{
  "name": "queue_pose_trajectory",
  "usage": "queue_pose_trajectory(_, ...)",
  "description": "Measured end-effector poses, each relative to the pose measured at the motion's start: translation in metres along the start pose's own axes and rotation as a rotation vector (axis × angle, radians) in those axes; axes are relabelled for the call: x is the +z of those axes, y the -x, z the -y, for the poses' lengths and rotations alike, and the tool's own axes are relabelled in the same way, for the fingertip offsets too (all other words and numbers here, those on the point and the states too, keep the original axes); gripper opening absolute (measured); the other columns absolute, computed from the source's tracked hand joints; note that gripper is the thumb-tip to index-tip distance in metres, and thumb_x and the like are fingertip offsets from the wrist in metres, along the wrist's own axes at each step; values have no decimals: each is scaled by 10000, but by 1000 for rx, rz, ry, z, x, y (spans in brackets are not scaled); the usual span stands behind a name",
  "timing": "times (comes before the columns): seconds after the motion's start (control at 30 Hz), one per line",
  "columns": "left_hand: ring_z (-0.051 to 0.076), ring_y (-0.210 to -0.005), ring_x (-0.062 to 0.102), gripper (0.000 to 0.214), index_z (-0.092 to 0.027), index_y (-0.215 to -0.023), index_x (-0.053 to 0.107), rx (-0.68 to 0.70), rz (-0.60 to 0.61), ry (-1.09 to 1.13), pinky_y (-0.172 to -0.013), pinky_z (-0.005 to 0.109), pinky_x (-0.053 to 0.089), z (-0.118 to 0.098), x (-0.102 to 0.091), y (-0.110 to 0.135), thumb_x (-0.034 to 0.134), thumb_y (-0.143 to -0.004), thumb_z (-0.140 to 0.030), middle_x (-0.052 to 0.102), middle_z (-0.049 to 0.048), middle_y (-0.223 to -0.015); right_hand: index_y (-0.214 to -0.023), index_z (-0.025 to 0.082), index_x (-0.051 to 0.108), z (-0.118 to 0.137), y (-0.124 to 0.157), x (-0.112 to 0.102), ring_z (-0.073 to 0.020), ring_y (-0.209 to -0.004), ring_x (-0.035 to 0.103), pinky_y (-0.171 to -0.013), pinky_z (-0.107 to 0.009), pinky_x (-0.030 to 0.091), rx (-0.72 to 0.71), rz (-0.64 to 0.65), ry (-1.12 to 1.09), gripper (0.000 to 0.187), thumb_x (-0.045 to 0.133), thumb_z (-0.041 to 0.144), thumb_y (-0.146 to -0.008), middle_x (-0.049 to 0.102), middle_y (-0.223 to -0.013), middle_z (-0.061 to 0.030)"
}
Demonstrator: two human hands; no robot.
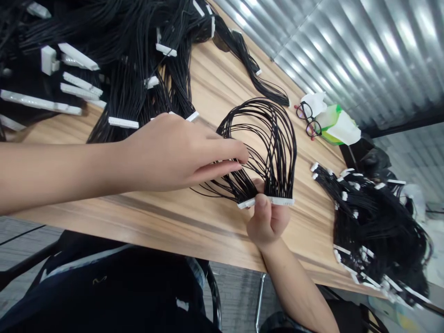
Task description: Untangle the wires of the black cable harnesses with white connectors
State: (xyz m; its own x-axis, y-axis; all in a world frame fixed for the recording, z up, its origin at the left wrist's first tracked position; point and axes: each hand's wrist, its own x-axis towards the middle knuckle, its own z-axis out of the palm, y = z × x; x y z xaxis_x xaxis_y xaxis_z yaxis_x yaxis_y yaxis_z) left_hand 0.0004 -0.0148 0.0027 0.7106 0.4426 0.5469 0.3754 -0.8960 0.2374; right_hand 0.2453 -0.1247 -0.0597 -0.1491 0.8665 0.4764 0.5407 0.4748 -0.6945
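A bundle of thin black wires (282, 148) arches up in a loop over the table, its two ends running into white connectors. In my right hand (268, 222), thumb and fingers pinch the connectors side by side, a left white connector (247, 203) and a right white connector (286, 201). My left hand (183, 152) reaches across from the left, its thumb and forefinger closed on some wires at the loop's left side. Exactly how many wires it grips is hidden by the fingers.
A large heap of black wire harnesses (128, 69) with white connectors covers the left back of the wooden table (222, 231). Another harness pile (378, 222) lies at the right. Glasses (305, 111) and a green-and-white tissue pack (335, 122) sit near the corrugated metal wall (333, 46).
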Motion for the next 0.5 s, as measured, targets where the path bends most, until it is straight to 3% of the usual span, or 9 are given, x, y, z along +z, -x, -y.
queue_pose_trajectory(0.2, 110, -535, 568, 403, -314, -1008, 798, -125, 70, 113, -519, 275, 267, 0, -1, 0, 450, -1122, -482, 718, -43, -675, -1001, 281, 667, 14, -15, 0, -182, -624, 634, -560, -307, 521, -130, 8, 3, 142, 540, 252, -1058, 662, -750, 7)
queue_pose_trajectory(0.37, 79, -553, 522, 198, -303, -932, 822, -233, 115, 269, -575, 258, 294, -1, -6, -1, 680, -1024, -405, 664, -81, -607, -929, 268, 622, 23, -24, 0, -167, -588, 597, -540, -297, 498, -141, 45, 35, 203, 490, 293, -1082, 605, -700, 20)
queue_pose_trajectory(0.5, 79, -579, 511, 149, -272, -872, 796, -288, 138, 272, -589, 274, 287, -2, -6, -1, 710, -985, -318, 611, -78, -626, -891, 265, 597, 25, -29, 1, -187, -629, 611, -573, -323, 497, -172, 117, 36, 178, 513, 233, -1044, 610, -721, 5)
